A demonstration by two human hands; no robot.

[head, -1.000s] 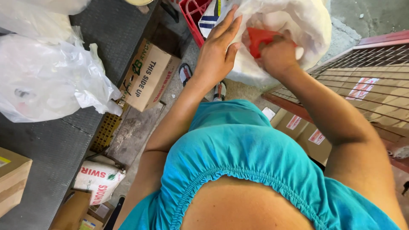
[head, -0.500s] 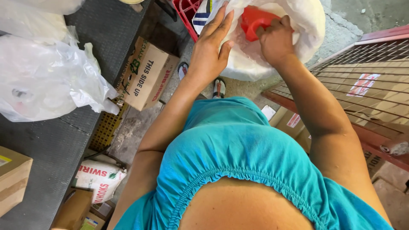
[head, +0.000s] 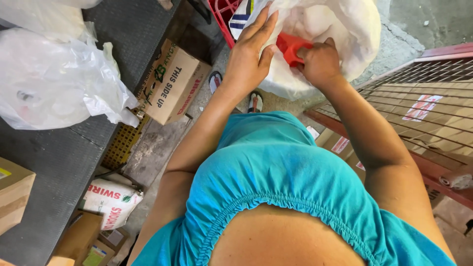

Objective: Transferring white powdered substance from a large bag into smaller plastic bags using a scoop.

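Head view looks straight down past a turquoise top [head: 276, 167] to both hands at the far edge of the scene. Left hand [head: 249, 59] lies flat and open, fingers spread, pressed against the side of a white plastic bag [head: 340, 44]. Right hand [head: 320, 61] is closed around a red plastic piece [head: 288, 45] at the mouth of that bag, just beside the left hand's thumb; how much of the red piece sits inside the bag cannot be told. Behind the bag, at the far edge, stands a red crate [head: 224, 15]. Left of the arms, a brown cardboard box [head: 170, 83] rests on the floor beside a dark tabletop [head: 59, 157], which carries a crumpled clear plastic bag [head: 54, 83]. On the right is a red-framed wire rack [head: 423, 123] with flat cardboard under it. Near the left arm, a white printed sack [head: 111, 199] lies on the floor.
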